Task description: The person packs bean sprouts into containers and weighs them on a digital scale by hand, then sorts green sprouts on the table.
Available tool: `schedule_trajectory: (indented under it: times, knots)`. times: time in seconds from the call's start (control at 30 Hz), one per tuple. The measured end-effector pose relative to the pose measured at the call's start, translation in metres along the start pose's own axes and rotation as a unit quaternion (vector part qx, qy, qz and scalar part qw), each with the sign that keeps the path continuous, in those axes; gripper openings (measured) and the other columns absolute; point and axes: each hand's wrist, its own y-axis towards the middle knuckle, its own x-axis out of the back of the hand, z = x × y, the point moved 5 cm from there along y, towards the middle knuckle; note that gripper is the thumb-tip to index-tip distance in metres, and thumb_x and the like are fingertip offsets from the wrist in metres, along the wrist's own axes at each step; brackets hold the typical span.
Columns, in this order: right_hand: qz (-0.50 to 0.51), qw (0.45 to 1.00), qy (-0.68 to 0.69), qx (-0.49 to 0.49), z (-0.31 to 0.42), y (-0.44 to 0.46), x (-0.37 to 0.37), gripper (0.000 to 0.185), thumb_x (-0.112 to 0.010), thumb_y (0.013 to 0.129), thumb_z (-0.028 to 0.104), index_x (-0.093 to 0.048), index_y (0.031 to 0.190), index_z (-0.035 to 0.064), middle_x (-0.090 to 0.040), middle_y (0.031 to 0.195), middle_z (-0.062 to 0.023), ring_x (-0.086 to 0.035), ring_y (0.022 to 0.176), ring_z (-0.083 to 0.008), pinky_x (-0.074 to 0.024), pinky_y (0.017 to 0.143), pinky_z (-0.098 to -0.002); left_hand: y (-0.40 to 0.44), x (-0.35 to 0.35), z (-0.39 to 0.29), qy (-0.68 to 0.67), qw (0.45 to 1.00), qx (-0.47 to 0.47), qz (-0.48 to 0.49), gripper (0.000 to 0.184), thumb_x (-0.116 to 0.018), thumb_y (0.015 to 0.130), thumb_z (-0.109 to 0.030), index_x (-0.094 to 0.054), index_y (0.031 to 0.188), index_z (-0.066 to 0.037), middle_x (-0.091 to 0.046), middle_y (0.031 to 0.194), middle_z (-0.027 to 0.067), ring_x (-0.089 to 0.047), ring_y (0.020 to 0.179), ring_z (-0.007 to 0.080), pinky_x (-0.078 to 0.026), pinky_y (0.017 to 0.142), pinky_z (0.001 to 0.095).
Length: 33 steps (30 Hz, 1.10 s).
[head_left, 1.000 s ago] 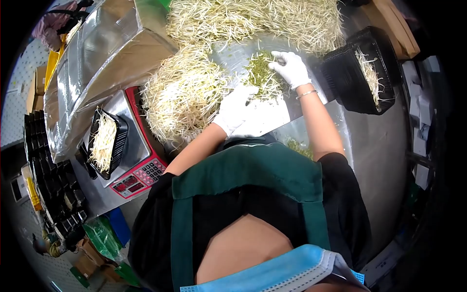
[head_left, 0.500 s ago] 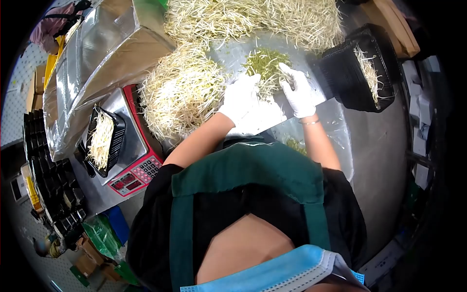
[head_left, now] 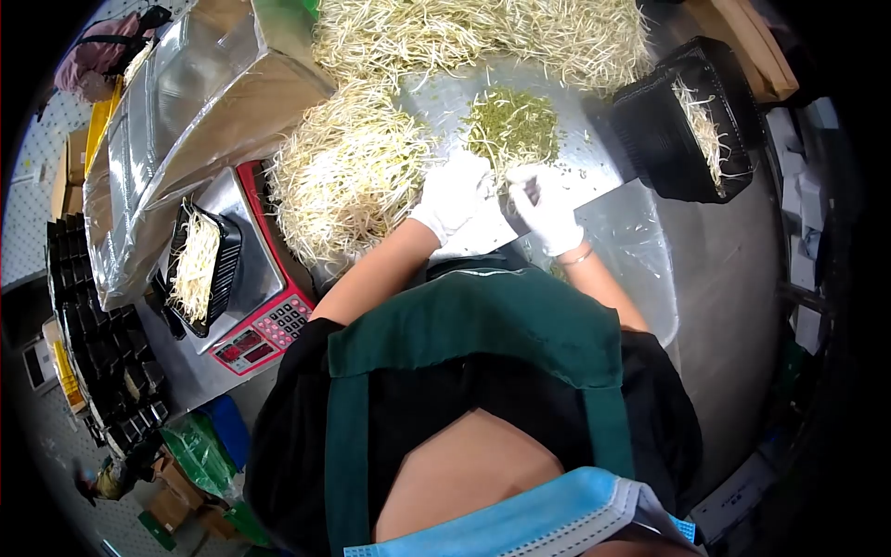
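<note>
White gloves cover both hands. My left hand [head_left: 455, 197] is closed beside the large heap of bean sprouts [head_left: 348, 176], its fingertips pressed together; what they hold, if anything, is too small to name. My right hand [head_left: 548, 209] has its fingers curled in towards the thumb, just below a small pile of green husks and sprouts [head_left: 512, 127]. Whether it pinches anything is hidden. A white sheet [head_left: 478, 234] lies under and between the hands. Another wide heap of sprouts [head_left: 483, 37] spreads along the back of the metal table.
At the left, a black tray of sprouts [head_left: 195, 269] rests on a red scale [head_left: 269, 330], near stacked black trays [head_left: 102, 343] and a clear plastic bag [head_left: 176, 121]. Black trays with sprouts [head_left: 682, 121] stand at the right, above a translucent tub [head_left: 631, 251]. A person is at the lower left.
My right hand has moved from the right side of the green pile down and inward, closer to my left hand, and its fingers have curled. My left hand has shifted only slightly.
</note>
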Motion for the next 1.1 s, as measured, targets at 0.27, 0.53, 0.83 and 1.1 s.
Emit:
schedule_trajectory:
  times: [0.27,0.53,0.83,1.1]
  knots:
    - [0.015,0.995,-0.037,0.087,0.021,0.01,0.015,0.069,-0.073,0.073,0.012,-0.045,0.136,0.0063,-0.051,0.132,-0.0127,-0.046,0.126,-0.0256,-0.0414,0.102,-0.0369,0.012,0.008,0.015,0.016,0.998,-0.003,-0.061,0.066,-0.063,0.079,-0.027,-0.04,0.136,-0.003,-0.05,0.127,0.023,-0.055,0.111,0.0375,-0.047,0.092,0.042]
    - [0.011,0.996,0.037,0.076,0.024,0.004,0.027,0.053,-0.071,0.077,0.014,-0.055,0.127,0.0099,-0.06,0.106,-0.0106,-0.058,0.091,-0.0196,-0.0499,0.076,-0.0315,-0.025,0.012,0.005,-0.154,0.987,0.021,-0.049,0.045,-0.062,0.084,-0.012,-0.051,0.127,-0.005,-0.057,0.114,0.0159,-0.056,0.109,0.0313,-0.043,0.096,0.0379]
    - [0.032,0.992,-0.022,0.117,0.048,0.001,-0.008,0.079,-0.069,0.072,0.032,-0.039,0.143,0.0157,-0.054,0.123,-0.0161,-0.049,0.115,-0.0353,-0.04,0.1,-0.0431,-0.008,-0.016,-0.002,-0.018,0.996,0.071,0.055,0.058,-0.063,0.081,-0.016,-0.047,0.134,-0.001,-0.053,0.13,0.0195,-0.051,0.12,0.0328,-0.042,0.101,0.0379]
    - [0.048,0.989,0.004,0.139,0.024,0.014,-0.027,0.037,-0.068,0.079,0.018,-0.06,0.114,0.0073,-0.059,0.105,-0.0152,-0.057,0.099,-0.0304,-0.0468,0.088,-0.0382,-0.017,-0.003,0.003,-0.329,0.938,0.079,0.075,0.039,-0.066,0.085,-0.009,-0.057,0.123,0.0,-0.062,0.115,0.0115,-0.059,0.106,0.0174,-0.049,0.09,0.0315]
